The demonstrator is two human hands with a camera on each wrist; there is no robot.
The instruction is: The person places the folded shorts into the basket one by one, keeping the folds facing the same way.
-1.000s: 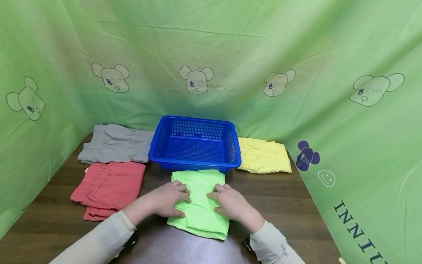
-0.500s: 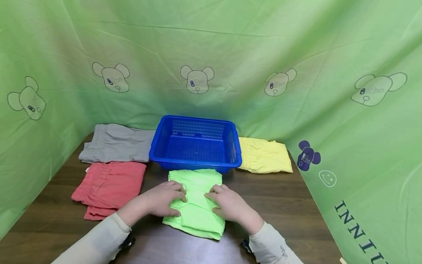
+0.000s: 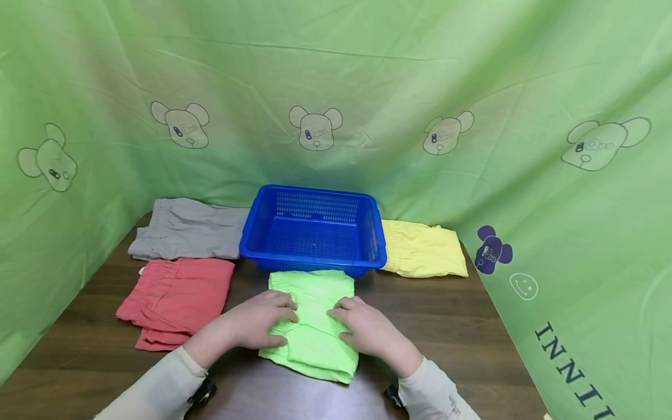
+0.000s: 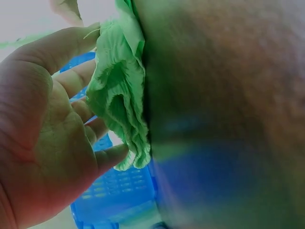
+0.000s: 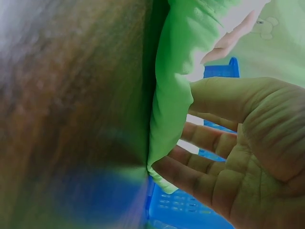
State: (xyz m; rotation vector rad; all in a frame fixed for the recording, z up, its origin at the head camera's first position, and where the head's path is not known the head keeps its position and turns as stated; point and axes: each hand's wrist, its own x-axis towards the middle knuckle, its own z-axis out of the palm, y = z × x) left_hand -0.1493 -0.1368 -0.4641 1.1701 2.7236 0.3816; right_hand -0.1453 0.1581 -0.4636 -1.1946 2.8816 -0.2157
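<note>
Bright green folded pants [image 3: 317,344] lie on the table just in front of the blue basket. My left hand [image 3: 259,318] rests on their left side, thumb nearer me and fingers spread over the cloth. From the right, my right hand [image 3: 364,326] touches the top in much the same way. In the left wrist view, gathered folds of the green pants [image 4: 119,90] show at the edge beside the loosely bent fingers. A smoother folded edge of the pants [image 5: 171,95] meets the right thumb and fingertips in the right wrist view.
The blue perforated basket [image 3: 312,239] stands at the back with nothing in it. Grey folded pants [image 3: 191,230] and red folded pants [image 3: 181,297] lie to its left, yellow folded pants [image 3: 425,248] to its right. A green curtain [image 3: 367,70] encloses the wooden table [image 3: 446,344].
Both hands have shifted the green pants slightly to the left over the first half second. Since then the hands and pants have held nearly still.
</note>
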